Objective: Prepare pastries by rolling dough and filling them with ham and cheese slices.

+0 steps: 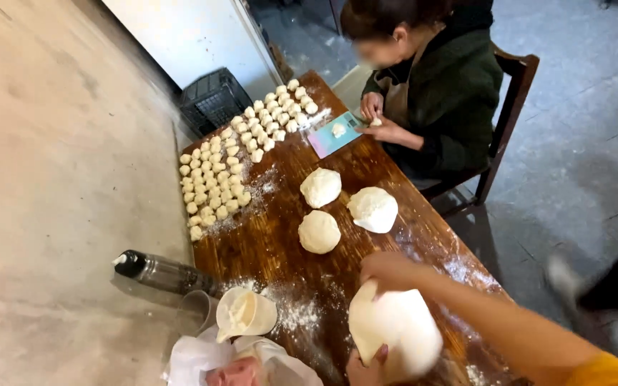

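My right hand (388,270) lies on top of a big lump of dough (395,330), near its upper edge. Its grip is curved over the dough and presses on it. My left hand (366,366) is under the lower edge of the same lump. I see only a thumb and a bit of the palm there, so I cannot tell if that grip is spread or pressed together. The big lump sits at the near end of the worktop (273,243), which is brown wood with white flour on it.

Just left of the lump is a small white cup of flour (246,313). Beside it lie a thin plastic bag (202,357) and a shiny metal bottle (159,273) with a dark cap, lying on its side at the worktop's edge.

Further out, in the middle of the worktop, sit three round dough balls (320,230), close together. Past them, along the left side, many small dough pieces (212,182) stand in rows.

At the far end another person (438,78) in a dark green top sits on a wooden chair (509,107). That person's hands are close together over a small flat scale (334,134) with one dough piece on it. A black crate (212,100) stands on the floor behind the worktop.
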